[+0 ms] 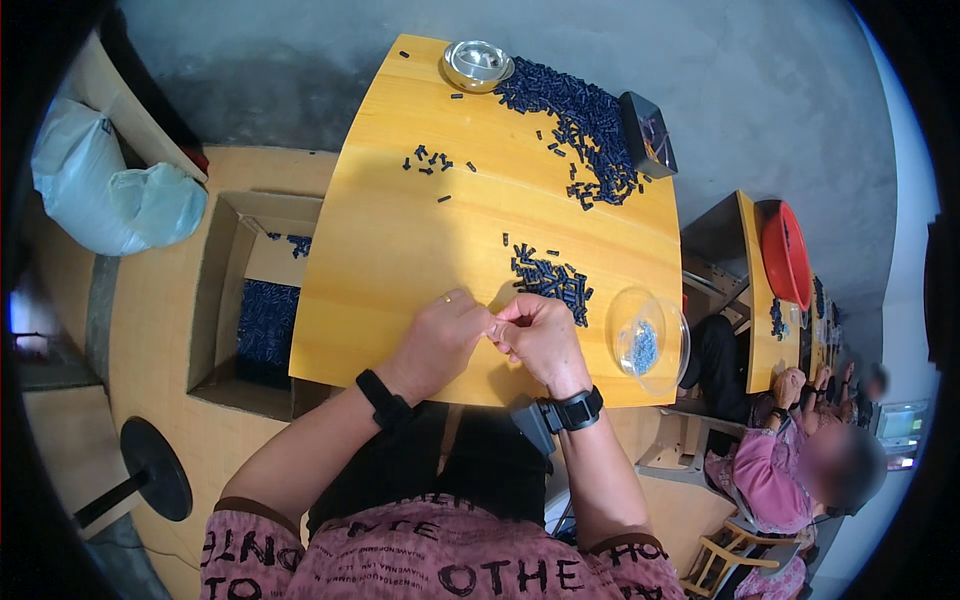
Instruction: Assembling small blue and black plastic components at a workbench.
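Note:
My left hand (447,335) and my right hand (541,336) meet over the near edge of the yellow wooden table (385,260). Both are closed, fingertips pinched together around something too small to make out. Just beyond my right hand lies a small pile of short dark cylindrical parts (550,282). To its right stands a clear plastic bowl (617,350) with tiny light-blue pieces (643,347) inside. A larger heap of the same dark parts (570,105) covers the far right of the table. Several loose dark parts (428,160) lie scattered at the far left.
A metal bowl (478,66) and a black tray (648,135) stand at the table's far side. Left of the table, a cardboard box (215,300) holds many dark parts. A white sack (110,185) sits beyond it. Other people (765,465) work at tables on the right.

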A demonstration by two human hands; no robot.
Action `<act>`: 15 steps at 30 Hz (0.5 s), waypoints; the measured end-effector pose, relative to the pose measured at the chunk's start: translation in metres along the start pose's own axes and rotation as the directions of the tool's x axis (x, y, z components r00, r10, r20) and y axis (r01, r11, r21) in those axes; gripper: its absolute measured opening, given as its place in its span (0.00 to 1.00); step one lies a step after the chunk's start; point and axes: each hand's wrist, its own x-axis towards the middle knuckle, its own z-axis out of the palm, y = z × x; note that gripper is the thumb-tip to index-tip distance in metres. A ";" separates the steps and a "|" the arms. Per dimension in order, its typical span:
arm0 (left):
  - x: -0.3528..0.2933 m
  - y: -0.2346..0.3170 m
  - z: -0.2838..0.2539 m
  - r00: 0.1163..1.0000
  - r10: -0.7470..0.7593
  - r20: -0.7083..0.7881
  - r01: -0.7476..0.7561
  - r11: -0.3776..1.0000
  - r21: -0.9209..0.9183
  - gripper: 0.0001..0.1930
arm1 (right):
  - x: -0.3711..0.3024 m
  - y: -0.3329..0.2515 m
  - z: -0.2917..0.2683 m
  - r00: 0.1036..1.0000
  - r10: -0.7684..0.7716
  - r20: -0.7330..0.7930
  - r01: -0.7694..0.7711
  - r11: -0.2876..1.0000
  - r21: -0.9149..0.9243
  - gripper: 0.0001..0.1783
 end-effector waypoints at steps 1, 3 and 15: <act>0.000 -0.001 0.000 1.000 -0.011 0.000 0.011 1.000 -0.009 0.04 | 0.001 0.000 0.002 1.000 0.010 0.004 -0.010 1.000 0.007 0.06; -0.001 -0.003 0.001 1.000 -0.026 0.004 0.026 0.999 -0.022 0.04 | 0.003 0.004 0.005 1.000 -0.005 -0.003 0.005 1.000 -0.020 0.06; -0.002 -0.002 0.002 0.995 -0.075 -0.064 0.069 0.994 -0.090 0.04 | -0.009 0.006 0.007 0.996 -0.085 -0.032 0.087 0.994 0.071 0.08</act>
